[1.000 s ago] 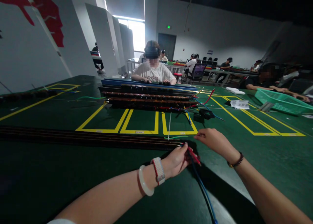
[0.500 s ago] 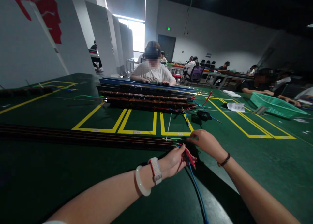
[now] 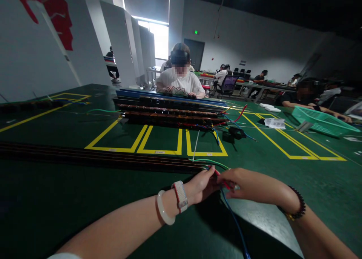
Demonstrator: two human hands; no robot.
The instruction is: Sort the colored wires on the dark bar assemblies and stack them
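Note:
A long dark strip with copper-coloured lines (image 3: 113, 160) lies across the near side of the green table, wires coming from its right end. My left hand (image 3: 203, 183) is closed on the red wire (image 3: 217, 172) beside that end. Close against it, my right hand (image 3: 236, 181) has its fingers curled at the red wire's loose end; what exactly they pinch is partly hidden. A blue wire (image 3: 233, 213) runs from under both hands toward the near table edge. The green wire (image 3: 212, 162) curves above them, and a thin white cable tie (image 3: 196, 146) sticks up from the strip.
Further back lies a stack of similar dark strips (image 3: 169, 117) with red and blue wires. Yellow tape outlines (image 3: 160, 152) mark the table. A green basket (image 3: 322, 121) and a white packet (image 3: 274, 123) are at right. A person (image 3: 181, 78) sits opposite.
My right hand has moved from the green wire down and toward me, to the red wire by my left hand. The left hand stays nearly where it was.

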